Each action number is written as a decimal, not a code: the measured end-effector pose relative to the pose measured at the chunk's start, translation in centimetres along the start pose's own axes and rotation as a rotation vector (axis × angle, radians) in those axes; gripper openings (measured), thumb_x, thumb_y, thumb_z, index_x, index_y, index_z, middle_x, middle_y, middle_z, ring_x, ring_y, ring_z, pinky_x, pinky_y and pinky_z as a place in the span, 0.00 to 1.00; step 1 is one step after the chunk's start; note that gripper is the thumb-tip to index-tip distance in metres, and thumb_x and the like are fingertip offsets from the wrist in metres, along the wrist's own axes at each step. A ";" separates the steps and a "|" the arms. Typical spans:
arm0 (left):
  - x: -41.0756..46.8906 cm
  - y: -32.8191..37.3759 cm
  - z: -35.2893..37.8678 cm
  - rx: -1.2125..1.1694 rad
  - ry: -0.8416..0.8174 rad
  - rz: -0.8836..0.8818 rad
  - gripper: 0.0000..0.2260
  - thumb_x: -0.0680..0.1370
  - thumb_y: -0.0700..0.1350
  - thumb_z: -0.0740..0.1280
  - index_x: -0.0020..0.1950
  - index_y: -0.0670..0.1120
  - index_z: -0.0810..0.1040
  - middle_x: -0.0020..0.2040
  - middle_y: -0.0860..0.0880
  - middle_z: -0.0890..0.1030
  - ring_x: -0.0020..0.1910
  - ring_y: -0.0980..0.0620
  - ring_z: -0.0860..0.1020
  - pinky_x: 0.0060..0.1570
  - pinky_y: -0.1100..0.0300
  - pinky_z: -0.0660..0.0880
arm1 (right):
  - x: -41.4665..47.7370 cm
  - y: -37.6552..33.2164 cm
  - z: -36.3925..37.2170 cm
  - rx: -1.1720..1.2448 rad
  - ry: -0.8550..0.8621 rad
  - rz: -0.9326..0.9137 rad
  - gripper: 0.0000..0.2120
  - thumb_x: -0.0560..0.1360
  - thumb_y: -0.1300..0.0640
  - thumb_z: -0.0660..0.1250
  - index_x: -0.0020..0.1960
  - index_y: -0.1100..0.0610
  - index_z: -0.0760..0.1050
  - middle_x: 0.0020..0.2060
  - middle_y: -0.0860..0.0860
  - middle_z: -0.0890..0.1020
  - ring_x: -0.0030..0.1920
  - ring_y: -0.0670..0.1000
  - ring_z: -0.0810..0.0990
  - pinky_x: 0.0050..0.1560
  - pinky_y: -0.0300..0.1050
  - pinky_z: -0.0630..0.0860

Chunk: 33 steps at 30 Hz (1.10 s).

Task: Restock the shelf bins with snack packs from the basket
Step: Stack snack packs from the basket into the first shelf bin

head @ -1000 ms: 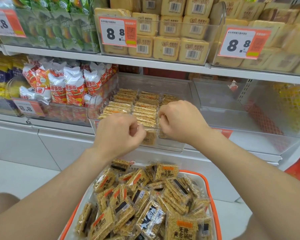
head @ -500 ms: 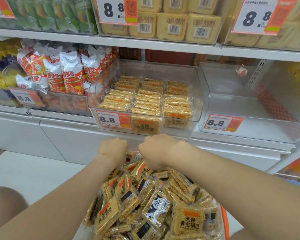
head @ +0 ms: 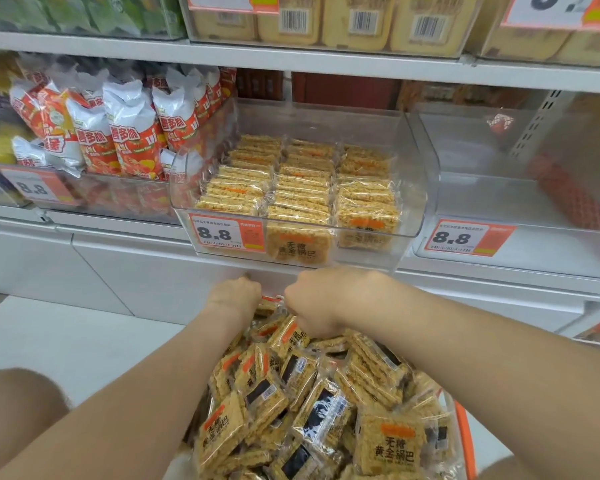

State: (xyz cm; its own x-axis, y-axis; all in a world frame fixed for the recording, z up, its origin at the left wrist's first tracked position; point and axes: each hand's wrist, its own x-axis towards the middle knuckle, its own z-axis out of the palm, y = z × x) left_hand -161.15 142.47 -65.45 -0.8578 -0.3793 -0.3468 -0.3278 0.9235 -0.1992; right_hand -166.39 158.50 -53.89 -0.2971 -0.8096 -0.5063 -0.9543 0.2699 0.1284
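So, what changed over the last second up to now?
Both hands came down from the front of the clear bin to the far end of the basket: the left hand and right hand now dig, fingers curled, into the loose snack packs. Whether either holds a pack is hidden. The rows in the bin stayed put.

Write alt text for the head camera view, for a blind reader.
The left hand and right hand reach into the far end of a basket heaped with snack packs; above, a clear shelf bin holds three rows of the same packs.
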 end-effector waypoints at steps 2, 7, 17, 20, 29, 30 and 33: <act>-0.5 0.3 -1.0 -0.043 0.009 0.014 0.16 0.81 0.34 0.68 0.68 0.43 0.78 0.64 0.44 0.78 0.62 0.42 0.81 0.52 0.53 0.77 | -0.3 0.2 0.0 0.014 -0.015 0.005 0.10 0.81 0.62 0.61 0.41 0.56 0.71 0.39 0.52 0.77 0.33 0.52 0.77 0.31 0.46 0.73; -1.7 1.0 -4.3 -0.226 -0.061 0.091 0.02 0.83 0.40 0.66 0.51 0.45 0.74 0.49 0.47 0.77 0.47 0.45 0.79 0.41 0.55 0.73 | -1.8 0.9 -0.6 0.034 0.004 0.028 0.06 0.79 0.64 0.63 0.46 0.55 0.73 0.43 0.54 0.77 0.37 0.55 0.78 0.30 0.46 0.72; -8.2 0.3 -10.3 -0.788 -0.283 0.131 0.11 0.82 0.39 0.59 0.49 0.40 0.80 0.37 0.47 0.78 0.34 0.49 0.75 0.33 0.57 0.73 | -6.1 1.8 -1.1 0.097 0.182 -0.052 0.39 0.62 0.25 0.76 0.61 0.50 0.74 0.51 0.47 0.78 0.52 0.53 0.78 0.48 0.53 0.81; -9.7 -0.2 -11.8 -1.091 -0.307 0.051 0.08 0.83 0.41 0.61 0.48 0.41 0.78 0.32 0.45 0.77 0.27 0.51 0.72 0.29 0.59 0.67 | -7.2 1.2 -1.1 0.082 0.297 -0.047 0.38 0.64 0.25 0.73 0.60 0.49 0.69 0.49 0.47 0.76 0.48 0.52 0.77 0.45 0.53 0.81; -11.1 -1.1 -14.5 -1.488 0.038 -0.105 0.22 0.86 0.57 0.54 0.56 0.44 0.82 0.48 0.43 0.89 0.45 0.43 0.88 0.41 0.54 0.82 | -8.3 3.0 -1.6 0.821 0.529 0.023 0.17 0.81 0.50 0.70 0.63 0.48 0.66 0.53 0.52 0.84 0.49 0.53 0.84 0.52 0.57 0.82; -10.8 -1.2 -14.5 -1.513 0.115 -0.122 0.21 0.85 0.57 0.57 0.55 0.45 0.83 0.50 0.42 0.88 0.48 0.42 0.88 0.41 0.53 0.83 | -8.4 3.1 -1.6 0.872 0.507 0.048 0.18 0.82 0.49 0.69 0.66 0.49 0.66 0.58 0.54 0.82 0.55 0.54 0.83 0.57 0.57 0.81; -10.4 -0.9 -14.8 -1.558 0.215 -0.084 0.14 0.82 0.52 0.65 0.53 0.44 0.84 0.53 0.40 0.86 0.48 0.41 0.86 0.40 0.51 0.85 | -8.5 3.3 -1.6 1.040 0.445 0.106 0.24 0.83 0.49 0.68 0.75 0.50 0.64 0.69 0.55 0.76 0.68 0.53 0.77 0.66 0.58 0.77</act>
State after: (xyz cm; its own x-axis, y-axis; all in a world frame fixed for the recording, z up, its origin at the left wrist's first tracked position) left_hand -157.82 146.41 -48.07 -0.8105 -0.5407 -0.2250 -0.3285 0.1016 0.9390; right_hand -167.05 165.48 -47.79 -0.5583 -0.8140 -0.1603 -0.4955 0.4821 -0.7226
